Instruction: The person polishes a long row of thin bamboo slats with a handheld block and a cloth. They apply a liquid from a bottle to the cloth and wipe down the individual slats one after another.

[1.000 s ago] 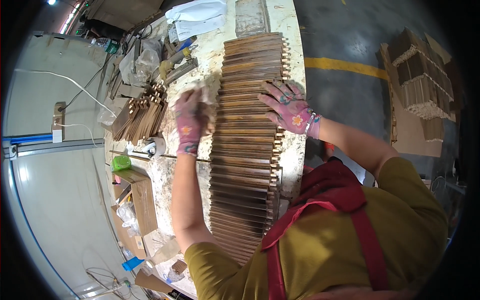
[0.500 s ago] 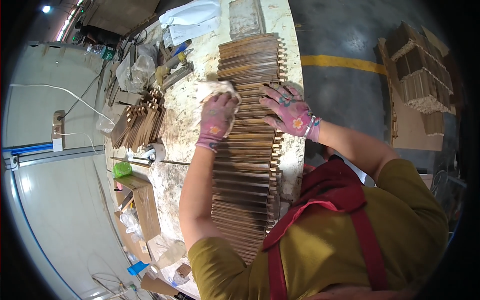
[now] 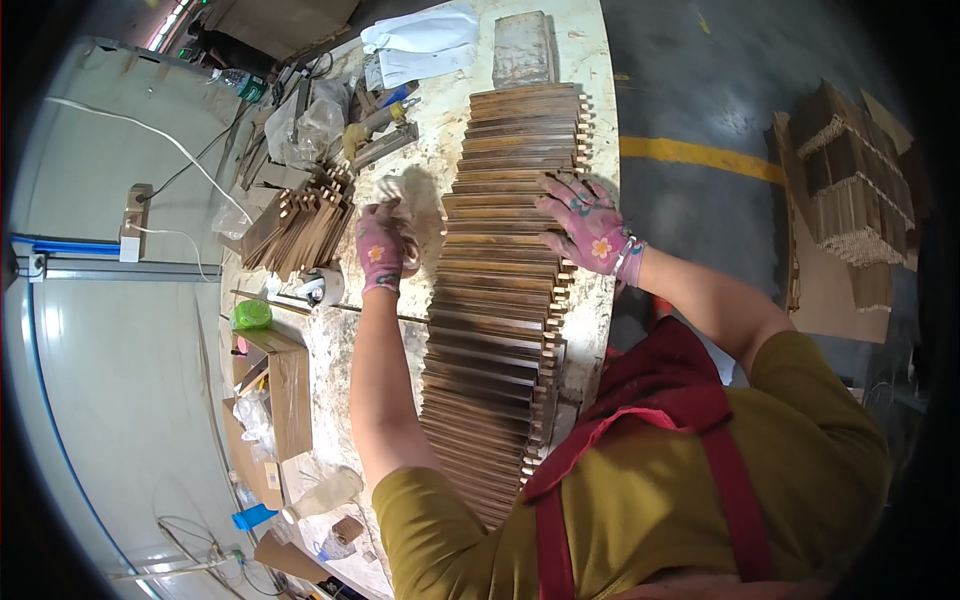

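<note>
A long row of dark brown wooden slats with pale tenon ends lies packed side by side on the worktable. My right hand, in a pink flowered glove, rests with fingers spread on the right ends of the slats. To the left of the row, over the table, is my left hand in a matching glove. Its fingers are curled around a white cloth, most of which the hand hides.
A smaller bundle of slats lies left of my left hand, near a roll of tape. Beyond are a nail gun, plastic bags and white paper. A grey block sits past the row. Bundled boards stand on the right.
My left hand has moved left off the slats with the cloth. The right hand stays on the slat ends. The whole view has shifted slightly.
</note>
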The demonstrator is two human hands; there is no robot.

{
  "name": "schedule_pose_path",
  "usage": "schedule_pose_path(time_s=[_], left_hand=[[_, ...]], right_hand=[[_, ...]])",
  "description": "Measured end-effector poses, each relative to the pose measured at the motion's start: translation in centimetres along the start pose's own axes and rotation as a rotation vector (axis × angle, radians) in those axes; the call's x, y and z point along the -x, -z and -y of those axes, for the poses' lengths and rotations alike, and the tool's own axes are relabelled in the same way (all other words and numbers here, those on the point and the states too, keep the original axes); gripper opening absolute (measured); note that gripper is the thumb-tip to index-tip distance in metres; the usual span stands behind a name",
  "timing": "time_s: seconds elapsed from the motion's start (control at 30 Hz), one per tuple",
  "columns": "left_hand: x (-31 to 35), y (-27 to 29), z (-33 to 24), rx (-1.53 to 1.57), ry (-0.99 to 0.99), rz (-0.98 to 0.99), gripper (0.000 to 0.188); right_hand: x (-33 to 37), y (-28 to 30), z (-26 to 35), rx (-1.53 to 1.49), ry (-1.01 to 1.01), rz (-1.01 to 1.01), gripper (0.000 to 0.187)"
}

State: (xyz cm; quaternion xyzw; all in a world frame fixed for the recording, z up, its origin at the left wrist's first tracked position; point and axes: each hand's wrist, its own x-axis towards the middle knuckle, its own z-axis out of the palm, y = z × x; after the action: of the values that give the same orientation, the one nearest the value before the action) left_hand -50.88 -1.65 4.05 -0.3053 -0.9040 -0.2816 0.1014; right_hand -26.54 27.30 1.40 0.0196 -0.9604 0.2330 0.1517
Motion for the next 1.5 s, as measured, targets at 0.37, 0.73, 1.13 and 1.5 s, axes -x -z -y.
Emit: schedule_pose_path(time_s=[0.37,0.73,1.13,1.5], left_hand=[[-0.4,-4.6,-6.7,0.288,0.42,0.21,0.018],[0.6,-2.3,-14.9,-0.371,-0.447,0.331,0.036],[-0.5,-2.6,-10.2,-0.349,-0.402,0.351,0.023],[-4.1,-0.7,-16.4,0.656,0.609,0.277,0.029]], right_hand=[[0.4,1.1,-1.1,0.011,0.004,0.138,0.057],[0.3,0.5,-1.5,0.013,0.057,0.068,0.059],[0.4,0.6,-1.2,-0.011,0.063,0.073,0.06],[-1.0,2.8,-2.5,0.031,0.06,0.043,0.058]])
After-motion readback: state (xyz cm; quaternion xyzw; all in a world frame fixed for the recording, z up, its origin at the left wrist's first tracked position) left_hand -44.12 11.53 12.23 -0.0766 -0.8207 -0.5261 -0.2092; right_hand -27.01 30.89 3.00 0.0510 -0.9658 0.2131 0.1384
